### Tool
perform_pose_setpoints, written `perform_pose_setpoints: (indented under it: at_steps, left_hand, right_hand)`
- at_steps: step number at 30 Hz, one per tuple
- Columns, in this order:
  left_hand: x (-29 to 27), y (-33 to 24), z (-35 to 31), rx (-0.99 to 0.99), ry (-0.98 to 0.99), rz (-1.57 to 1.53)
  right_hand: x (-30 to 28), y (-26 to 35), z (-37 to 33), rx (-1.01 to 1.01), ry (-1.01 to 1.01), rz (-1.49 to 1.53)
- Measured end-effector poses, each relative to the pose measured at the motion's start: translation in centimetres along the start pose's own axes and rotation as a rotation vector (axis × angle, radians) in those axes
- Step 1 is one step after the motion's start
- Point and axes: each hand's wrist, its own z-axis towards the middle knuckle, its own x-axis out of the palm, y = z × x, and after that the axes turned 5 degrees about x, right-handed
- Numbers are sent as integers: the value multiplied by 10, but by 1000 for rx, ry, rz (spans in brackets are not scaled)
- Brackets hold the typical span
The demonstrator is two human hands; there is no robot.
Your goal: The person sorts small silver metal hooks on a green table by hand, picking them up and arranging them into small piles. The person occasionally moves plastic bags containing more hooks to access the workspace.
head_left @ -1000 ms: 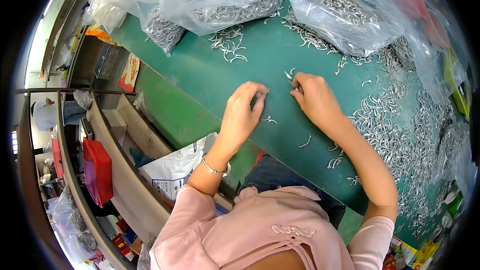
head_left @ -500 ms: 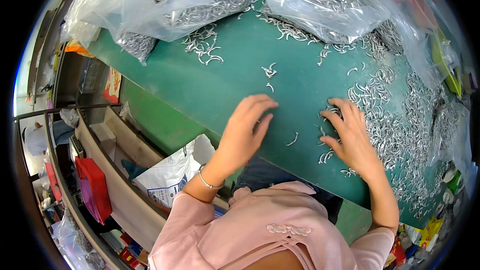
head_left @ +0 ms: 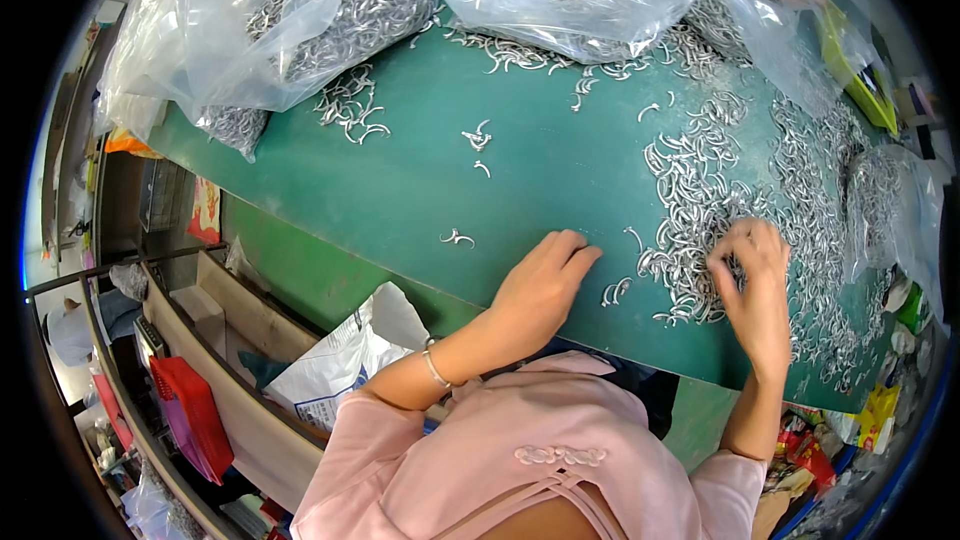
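My left hand [head_left: 545,285] is over the near part of the green table [head_left: 400,180], its fingers bent and pressed together. Whatever it may hold is hidden. My right hand [head_left: 755,275] reaches into a wide pile of small curved silver metal pieces [head_left: 690,180], fingers curled and thumb apart from them; its fingertips are a little blurred. Between my hands lie a few loose curved pieces [head_left: 617,290]. To the left of my left hand rests a small group of curved pieces [head_left: 458,238]. Farther off sits another little cluster [head_left: 477,138].
Clear plastic bags full of the metal pieces stand at the far left [head_left: 340,20] and far middle [head_left: 570,0]. Another bag [head_left: 880,200] is at the right, near a yellow-green tray [head_left: 855,70]. Left of the table are shelving, a red basket [head_left: 190,415] and a white sack [head_left: 350,350].
My right hand has moved right, into the pile. My left hand has drawn nearer and right, its fingers closing up. A small group of pieces now lies left of it. The view has shifted.
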Motion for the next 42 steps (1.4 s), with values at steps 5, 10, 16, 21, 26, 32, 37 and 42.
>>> perform_pose_setpoints:
  at_steps: [5, 10, 16, 21, 26, 32, 37, 42]
  left_hand:
    - [21, -15, 19, 70, -40, -228]
    - [-4, -8, 6, 27, -97, -39]
    - [2, -21, 1, 40, 86, -20]
    - [20, -19, 3, 77, 88, -76]
    - [25, -22, 7, 96, 66, -192]
    - [22, -23, 31, 71, 2, 17]
    - [31, -25, 38, 85, 51, 126]
    - [31, -20, 34, 59, 46, 52]
  right_hand:
    - [26, 24, 11, -23, -58, -83]
    - [33, -6, -5, -45, 19, -118]
    - [25, -16, -22, 83, -140, -83]
    - [43, 17, -23, -84, -100, 132]
    - [57, 2, -27, -105, -67, 32]
    - [48, -23, -41, -74, -166, -38]
    - [43, -32, -46, 36, -295, 10]
    - [48, -6, -44, 50, -336, 94]
